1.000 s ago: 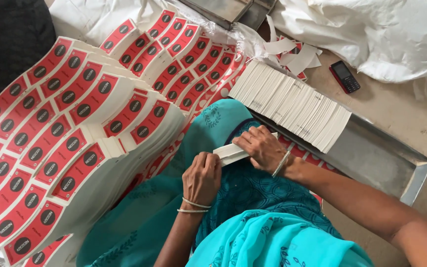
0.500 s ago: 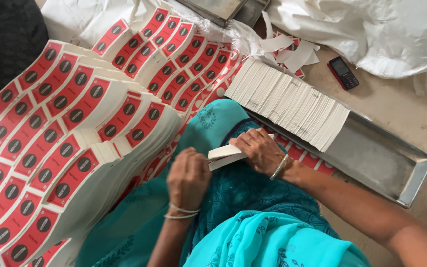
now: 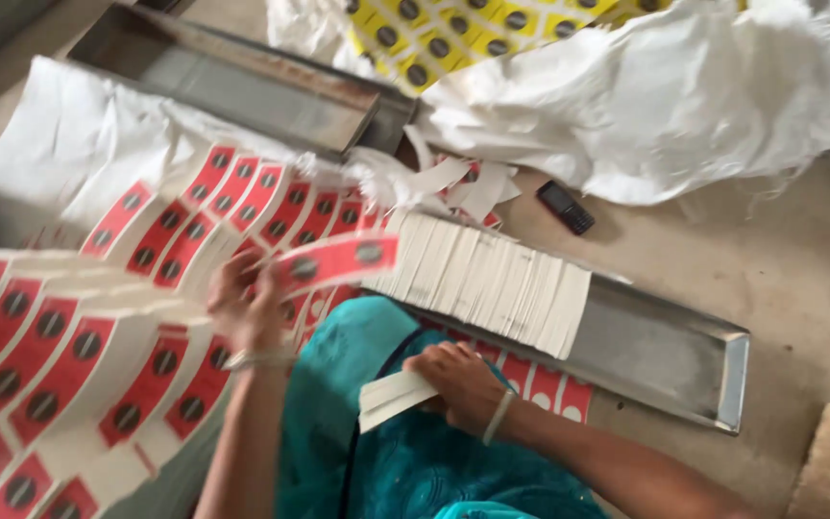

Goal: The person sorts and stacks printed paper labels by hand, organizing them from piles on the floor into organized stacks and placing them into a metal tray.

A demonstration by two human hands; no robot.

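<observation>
At centre left of the frame, the left hand (image 3: 247,306) has its fingers pinched on the end of a red card (image 3: 336,261), which it holds up, tilted, above the lap (the card is blurred, so only a dark round mark on it can be made out). Lower, near the middle, the right hand (image 3: 461,384) is clenched around a small stack (image 3: 391,398) of white cards, held edge-on over the teal cloth (image 3: 367,384) on the lap.

Outward from the left hand, fanned sheets (image 3: 69,356) of red cards fill the lower left and run on toward the upper middle. Just right of the raised card, a row (image 3: 492,281) of white cards stands on edge in a long metal tray (image 3: 665,351), which slants down toward the lower right; a few red cards lie between the tray and the right wrist.

Farther up, a second tray (image 3: 242,86) sits at upper left on a white sack. Another white sack (image 3: 684,96) fills the upper right, with yellow cards (image 3: 453,29) showing at its top edge. A black phone (image 3: 567,207) lies on the floor between that sack and the row.
</observation>
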